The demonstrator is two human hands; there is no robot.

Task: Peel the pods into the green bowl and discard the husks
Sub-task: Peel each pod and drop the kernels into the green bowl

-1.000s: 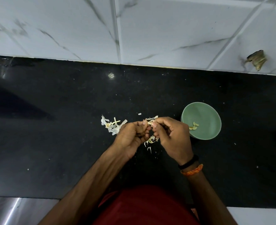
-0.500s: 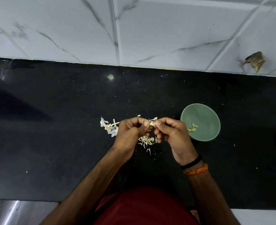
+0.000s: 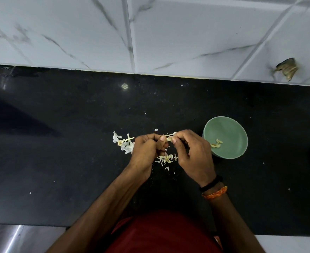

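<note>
While we are looking down from the head camera, we are seeing both hands meeting over a black countertop (image 3: 59, 161). We are watching the left hand (image 3: 145, 152) curling its fingers inward, with its thumb pressing toward a small pale pod (image 3: 169, 138) held between the 2 hands. We are seeing the right hand (image 3: 192, 154) pinching the same pod from the other side with its thumb and curled fingers, and a thin strip of husk is sticking up beyond the right fingertips. So both hands are clamping on the pod, their fingertips almost touching.

We are finding the green bowl (image 3: 229, 125) standing upright on the countertop just beside the right hand, on its right. A few peeled pieces (image 3: 217, 143) are lying inside it, near the rim closest to that hand.

We are noticing 2 heaps of husks on the counter: a whiter pile (image 3: 122, 142) is lying just left of the left hand, partly hidden by it, and a smaller yellowish pile (image 3: 167, 158) is lying below the gap between the hands. Tiny specks are scattering around them.

We are also seeing a black band (image 3: 210, 183) and an orange thread (image 3: 215, 193) circling the right wrist, a red garment (image 3: 161, 232) filling the bottom edge, and a white marbled tile wall (image 3: 187, 33) rising behind the counter with a brownish scrap (image 3: 287, 69) clinging to it at the far right.
</note>
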